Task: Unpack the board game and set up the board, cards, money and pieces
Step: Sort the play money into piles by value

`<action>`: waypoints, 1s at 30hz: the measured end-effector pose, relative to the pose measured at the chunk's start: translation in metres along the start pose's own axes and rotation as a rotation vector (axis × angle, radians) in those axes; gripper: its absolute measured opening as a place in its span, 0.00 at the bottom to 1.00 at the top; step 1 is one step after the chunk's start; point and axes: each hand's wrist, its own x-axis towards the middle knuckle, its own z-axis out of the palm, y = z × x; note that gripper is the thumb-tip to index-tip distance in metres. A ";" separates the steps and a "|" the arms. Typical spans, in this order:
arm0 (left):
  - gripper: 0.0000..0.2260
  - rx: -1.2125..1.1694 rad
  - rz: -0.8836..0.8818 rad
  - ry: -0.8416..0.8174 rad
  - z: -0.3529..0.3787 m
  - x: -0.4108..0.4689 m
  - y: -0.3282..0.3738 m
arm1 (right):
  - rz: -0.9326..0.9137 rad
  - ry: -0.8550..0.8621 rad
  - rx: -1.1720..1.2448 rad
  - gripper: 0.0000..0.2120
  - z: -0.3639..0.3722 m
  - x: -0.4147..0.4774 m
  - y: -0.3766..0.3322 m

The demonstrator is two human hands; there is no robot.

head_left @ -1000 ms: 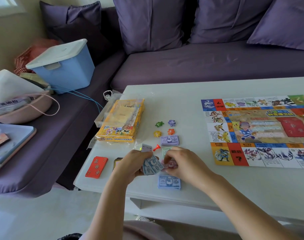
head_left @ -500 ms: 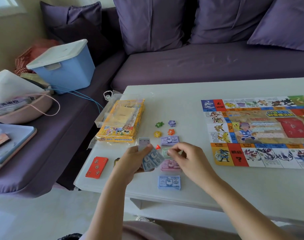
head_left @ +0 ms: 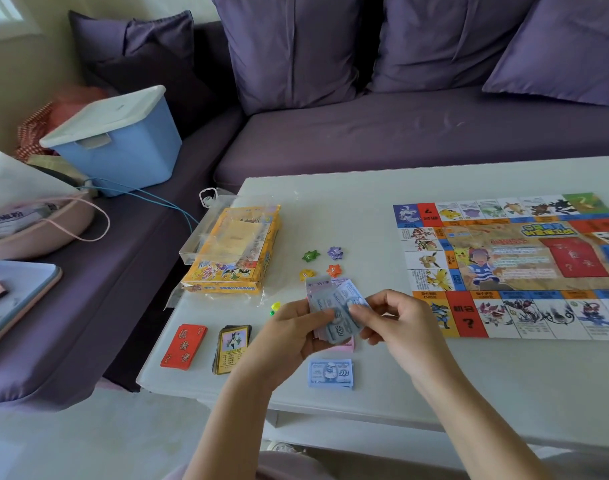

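Currently notes (head_left: 325, 299) are fanned in the left hand's (head_left: 289, 341) curled grip, above the table's (head_left: 469, 393) near side, evidently for sorting. Right hand (head_left: 400, 327) pinches a blue note (head_left: 342, 329), likely destined for the blue pile (head_left: 330, 373) beneath; board (head_left: 510, 265) lies alongside.

— How much of the game board (head_left: 503, 265) shows?
— Not all. The right picture edge cuts it off, and its small print is too blurred to read.
— And beneath the fanned notes (head_left: 337, 306)?
— Only 1 corner of a pink stack (head_left: 348, 346) pokes out; the left hand (head_left: 289, 337) and right hand (head_left: 396, 323) cover the rest.
— That yellow-green piece (head_left: 275, 307)?
— Half hidden by the left hand, too small to tell its shape.
— Far left?
— A flat case (head_left: 19, 299) runs off the edge.
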 end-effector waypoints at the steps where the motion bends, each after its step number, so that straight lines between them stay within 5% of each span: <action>1: 0.10 0.011 0.013 0.010 0.001 0.002 -0.002 | 0.001 0.010 0.015 0.06 -0.001 -0.001 0.001; 15: 0.15 0.066 0.169 0.282 0.024 0.016 -0.023 | -0.027 0.109 0.145 0.06 -0.001 -0.018 0.007; 21: 0.07 -0.095 0.083 0.146 0.025 0.013 -0.016 | 0.033 0.157 0.206 0.05 -0.009 -0.015 0.008; 26: 0.06 -0.100 0.045 0.188 0.010 0.008 -0.001 | 0.072 0.048 0.154 0.03 -0.025 -0.011 0.004; 30: 0.07 0.064 -0.048 0.301 -0.023 -0.002 0.008 | 0.067 -0.167 -0.111 0.04 -0.032 -0.009 -0.004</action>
